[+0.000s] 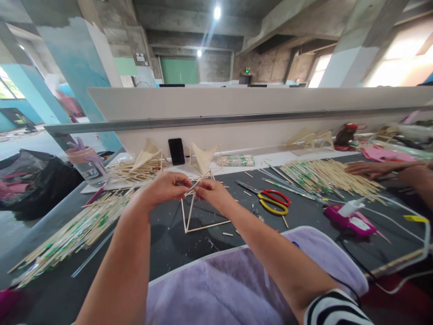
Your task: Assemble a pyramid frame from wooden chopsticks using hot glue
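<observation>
My left hand [169, 185] pinches a thin wooden stick [195, 184] between thumb and fingers. Close beside it, my right hand [213, 193] pinches the same stick, fingertips almost meeting those of the left. Below both hands, a frame of joined wooden sticks [208, 225] stands on the dark tabletop [162, 253]. The held stick lies slantwise at the top of this frame; whether it is fixed there is hidden by my fingers. Just behind stands a finished-looking stick model with a cream cloth sail [204, 158].
Bundled sticks [81, 230] lie left, more sticks [324, 176] right. Scissors [270, 201] with red and yellow handles rest near my right forearm. A magenta device [350, 221] with white cables, a phone [176, 151] and a jar [89, 167] stand around. Another person's hand [368, 169] reaches in right.
</observation>
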The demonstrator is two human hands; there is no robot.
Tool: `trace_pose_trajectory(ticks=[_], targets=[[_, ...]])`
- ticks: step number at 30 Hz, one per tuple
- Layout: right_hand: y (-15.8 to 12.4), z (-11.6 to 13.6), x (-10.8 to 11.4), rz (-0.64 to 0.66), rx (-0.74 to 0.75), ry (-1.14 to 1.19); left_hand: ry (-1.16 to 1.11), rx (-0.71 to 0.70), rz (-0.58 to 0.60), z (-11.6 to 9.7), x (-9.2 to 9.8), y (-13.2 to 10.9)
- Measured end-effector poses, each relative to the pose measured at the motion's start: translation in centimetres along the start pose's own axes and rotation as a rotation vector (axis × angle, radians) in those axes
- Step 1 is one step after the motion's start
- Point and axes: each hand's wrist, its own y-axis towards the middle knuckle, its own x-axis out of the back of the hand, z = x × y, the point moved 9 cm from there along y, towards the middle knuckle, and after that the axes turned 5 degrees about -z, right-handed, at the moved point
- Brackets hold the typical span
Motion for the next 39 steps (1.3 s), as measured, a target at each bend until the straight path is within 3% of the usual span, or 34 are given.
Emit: trace_pose_trajectory(ticks=[9, 24, 39], targets=[[-0.1, 0.1, 0.1, -0.023, 0.005, 0.0, -0.17, 0.04, 0.106, 0.4, -1.8, 0.4], [-0.2, -0.5, 0.4, -0.049, -0.034, -0.026, -0.273, 0.056, 0.142, 1.2, -2.0, 0.7], [-0.2, -1.1, -0.3, -0.005, -0.165, 0.295, -0.231, 0.071, 0.171, 1.8, -2.3, 0.9]])
